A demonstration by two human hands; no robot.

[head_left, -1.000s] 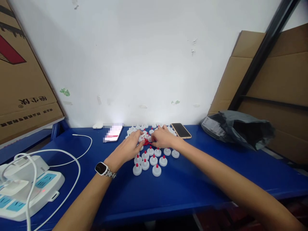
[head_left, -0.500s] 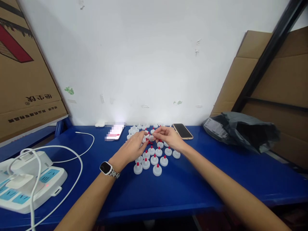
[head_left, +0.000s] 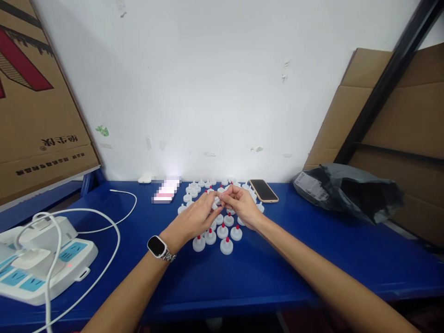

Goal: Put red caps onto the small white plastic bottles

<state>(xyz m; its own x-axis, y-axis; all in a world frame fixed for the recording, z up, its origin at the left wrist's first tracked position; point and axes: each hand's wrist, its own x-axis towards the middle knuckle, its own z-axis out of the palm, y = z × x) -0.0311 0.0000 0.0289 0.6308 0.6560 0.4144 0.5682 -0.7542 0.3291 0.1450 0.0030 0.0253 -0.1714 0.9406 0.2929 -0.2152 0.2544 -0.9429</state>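
Note:
My left hand (head_left: 198, 216) is closed around a white nozzle cap (head_left: 217, 200), which shows only partly between the fingers. At the top of that cap, the thumb and fingers of my right hand (head_left: 242, 204) are pinched together; what they hold is hidden. Below and around my hands stand several white nozzle caps with red tips (head_left: 226, 246), upright on the blue table (head_left: 222, 282). Behind and to the left are several white caps without red tips (head_left: 187, 197).
A phone (head_left: 263, 190) lies right of the caps, and a blurred-out phone-like item (head_left: 166, 190) lies left. A grey plastic bag (head_left: 347, 189) sits at the right. On the left are a power strip (head_left: 52, 268), white cables (head_left: 116, 240) and a cardboard box (head_left: 45, 106).
My hands have come closer together over the caps, with the left one shifted slightly right. My left hand now covers more of the white cap.

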